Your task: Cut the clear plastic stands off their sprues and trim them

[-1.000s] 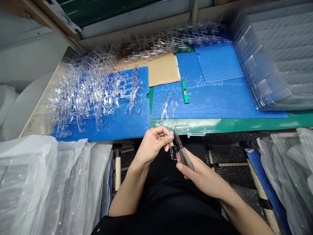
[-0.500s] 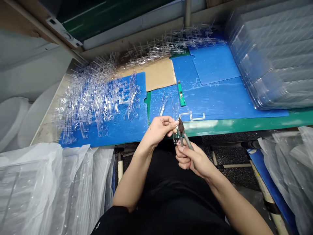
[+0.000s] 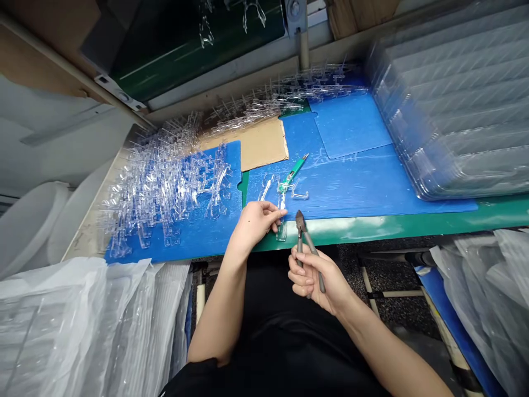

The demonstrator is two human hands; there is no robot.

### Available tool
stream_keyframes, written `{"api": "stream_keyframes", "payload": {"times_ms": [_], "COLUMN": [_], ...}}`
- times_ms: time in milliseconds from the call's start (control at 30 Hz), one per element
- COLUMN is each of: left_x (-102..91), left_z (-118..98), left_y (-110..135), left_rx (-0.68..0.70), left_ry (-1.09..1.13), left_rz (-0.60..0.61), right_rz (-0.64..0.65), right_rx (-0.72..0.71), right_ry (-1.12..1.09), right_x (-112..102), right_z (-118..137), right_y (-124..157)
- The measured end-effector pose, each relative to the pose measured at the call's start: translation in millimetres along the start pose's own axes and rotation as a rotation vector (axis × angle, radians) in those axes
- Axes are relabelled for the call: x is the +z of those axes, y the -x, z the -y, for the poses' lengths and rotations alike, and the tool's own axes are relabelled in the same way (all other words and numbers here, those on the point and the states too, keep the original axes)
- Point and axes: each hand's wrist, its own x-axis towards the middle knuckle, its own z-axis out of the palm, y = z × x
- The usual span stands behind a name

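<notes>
My left hand (image 3: 255, 222) pinches a clear plastic part (image 3: 282, 220) at the front edge of the bench, over the blue mat (image 3: 359, 182). Just below it, my right hand (image 3: 314, 275) is closed round the grey handles of small cutting pliers (image 3: 305, 242), whose jaws point up toward the part without touching it. Another clear piece (image 3: 298, 190) lies on the mat beside a green utility knife (image 3: 292, 173).
A large heap of clear plastic parts (image 3: 165, 176) covers the left blue mat and runs along the back. Stacked clear trays (image 3: 454, 110) stand at the right. A cardboard sheet (image 3: 260, 144) lies in the middle. Plastic bags (image 3: 82, 325) sit at the lower left and lower right.
The pliers have come away from the clear part and dropped lower. My left hand has carried the part onto the bench edge. The cut-off piece and green knife have shifted on the mat.
</notes>
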Motion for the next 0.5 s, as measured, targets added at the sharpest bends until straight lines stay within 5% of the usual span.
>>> {"api": "stream_keyframes", "payload": {"times_ms": [200,367,500], "left_x": [0.1,13.2,-5.5], "left_z": [-20.7,-40.2,-53.1], "left_y": [-3.7,-38.6,-21.5], "left_rx": [0.215,0.381,0.609], "left_ry": [-0.485,-0.399,-0.388], "left_rz": [-0.418,-0.229,-0.265], "right_rz": [-0.029,-0.066,-0.197], "right_rx": [-0.09,-0.191,-0.255], "right_ry": [0.017,0.114,0.261], "right_x": [-2.7,6.4,-6.3], "right_z": [-12.0,-14.5,-9.1], "right_y": [35.9,48.2,53.1]}}
